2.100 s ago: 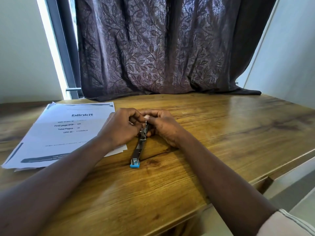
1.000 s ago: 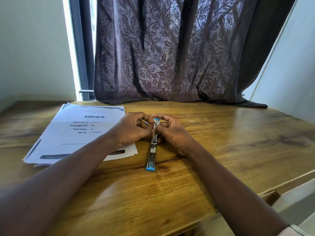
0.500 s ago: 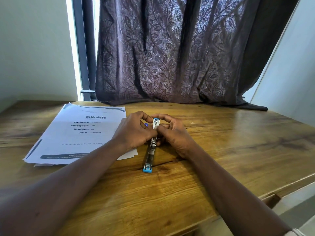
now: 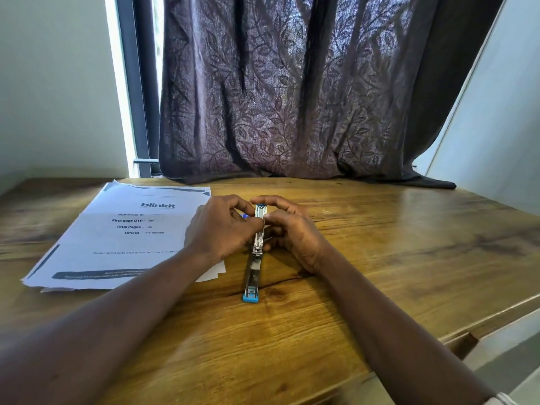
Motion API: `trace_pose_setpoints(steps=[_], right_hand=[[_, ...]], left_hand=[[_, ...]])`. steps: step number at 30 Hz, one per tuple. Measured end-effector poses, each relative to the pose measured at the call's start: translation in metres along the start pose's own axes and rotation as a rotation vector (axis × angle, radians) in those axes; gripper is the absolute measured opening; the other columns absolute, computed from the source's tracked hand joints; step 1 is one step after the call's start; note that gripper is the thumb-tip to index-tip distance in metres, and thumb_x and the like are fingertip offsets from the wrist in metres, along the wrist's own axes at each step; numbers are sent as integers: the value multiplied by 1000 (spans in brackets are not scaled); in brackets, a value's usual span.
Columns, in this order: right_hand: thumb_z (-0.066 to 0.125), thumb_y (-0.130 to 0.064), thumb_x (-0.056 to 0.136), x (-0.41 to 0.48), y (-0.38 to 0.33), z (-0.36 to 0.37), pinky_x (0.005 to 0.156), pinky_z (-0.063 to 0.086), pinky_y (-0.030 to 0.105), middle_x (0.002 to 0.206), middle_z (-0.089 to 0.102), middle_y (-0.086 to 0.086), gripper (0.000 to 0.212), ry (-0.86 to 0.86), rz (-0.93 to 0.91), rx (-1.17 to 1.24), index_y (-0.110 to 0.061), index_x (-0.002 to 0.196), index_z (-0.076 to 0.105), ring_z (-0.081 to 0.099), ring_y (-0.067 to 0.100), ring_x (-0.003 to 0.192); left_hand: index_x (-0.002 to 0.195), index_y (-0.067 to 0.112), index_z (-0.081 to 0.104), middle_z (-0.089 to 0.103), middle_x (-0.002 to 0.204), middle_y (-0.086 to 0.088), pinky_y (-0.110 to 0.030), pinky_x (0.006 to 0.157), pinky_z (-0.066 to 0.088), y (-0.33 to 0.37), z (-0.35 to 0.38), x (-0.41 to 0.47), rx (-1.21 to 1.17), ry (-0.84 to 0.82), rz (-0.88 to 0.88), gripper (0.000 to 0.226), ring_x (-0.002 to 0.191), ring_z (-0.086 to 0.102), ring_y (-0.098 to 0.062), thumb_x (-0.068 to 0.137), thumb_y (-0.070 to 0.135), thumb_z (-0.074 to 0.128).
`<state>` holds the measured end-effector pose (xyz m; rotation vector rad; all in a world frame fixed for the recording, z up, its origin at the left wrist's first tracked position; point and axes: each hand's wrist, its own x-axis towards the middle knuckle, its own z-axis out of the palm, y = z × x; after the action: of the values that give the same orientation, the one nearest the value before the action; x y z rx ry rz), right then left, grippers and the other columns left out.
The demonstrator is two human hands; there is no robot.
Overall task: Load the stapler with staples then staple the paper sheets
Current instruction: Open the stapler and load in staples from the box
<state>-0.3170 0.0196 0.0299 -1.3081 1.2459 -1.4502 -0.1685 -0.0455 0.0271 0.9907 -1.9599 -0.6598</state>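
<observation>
A small metal stapler with blue ends (image 4: pixel 253 273) lies opened out flat on the wooden table (image 4: pixel 409 244), pointing away from me. My left hand (image 4: pixel 225 229) and my right hand (image 4: pixel 292 229) meet over its far half, fingertips pinched on the metal channel. Something small and blue (image 4: pixel 244 216) shows between my left fingers; whether staples are in them is hidden. A stack of printed paper sheets (image 4: pixel 128 235) lies to the left, partly under my left wrist.
A dark patterned curtain (image 4: pixel 292 97) hangs behind the table and its hem rests on the far edge. The table's right edge (image 4: pixel 496 314) runs diagonally near my right forearm. A window frame (image 4: pixel 137 83) stands at the back left.
The view has shifted slightly. The far blue end of the stapler has come into sight between my fingertips. Both hands stay on the stapler's far half.
</observation>
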Motion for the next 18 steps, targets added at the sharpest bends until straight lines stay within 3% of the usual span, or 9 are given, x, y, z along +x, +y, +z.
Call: trace_pose_setpoints(steps=[3, 6, 10, 14, 18], right_hand=[[54, -3, 97, 1, 2, -1, 54, 51, 33, 84, 67, 18, 28, 39, -18, -26, -10, 120, 68, 63, 21, 66], [56, -4, 95, 1, 4, -1, 54, 50, 31, 90, 69, 22, 27, 39, -30, -36, -10, 119, 68, 61, 24, 69], [50, -1, 94, 0, 4, -2, 49, 48, 28, 67, 68, 4, 32, 2, -41, -47, -11, 116, 71, 60, 15, 56], [50, -2, 96, -2, 3, -2, 50, 48, 29, 71, 71, 6, 31, -15, -45, -52, -11, 117, 72, 67, 14, 60], [53, -4, 96, 0, 5, -2, 50, 48, 28, 80, 70, 16, 27, 52, -49, -67, -12, 112, 74, 65, 24, 67]], left_hand=[[92, 33, 72, 71, 63, 14, -26, 59, 48, 0, 3, -3, 96, 54, 61, 27, 66, 66, -4, 75, 53, 72], [91, 36, 70, 69, 63, 17, -22, 56, 38, 0, 5, -4, 182, 114, 96, 37, 68, 64, -4, 68, 62, 59], [81, 37, 66, 67, 61, 17, -19, 54, 32, 0, 5, -5, 200, 142, 78, 42, 65, 60, 0, 62, 72, 52], [75, 33, 67, 69, 58, 15, -24, 58, 46, 2, 5, -4, 96, 92, -14, 35, 63, 66, -4, 66, 66, 63], [75, 30, 69, 72, 58, 12, -41, 70, 61, 4, 4, -5, 5, 7, -26, 21, 62, 71, -7, 73, 50, 74]])
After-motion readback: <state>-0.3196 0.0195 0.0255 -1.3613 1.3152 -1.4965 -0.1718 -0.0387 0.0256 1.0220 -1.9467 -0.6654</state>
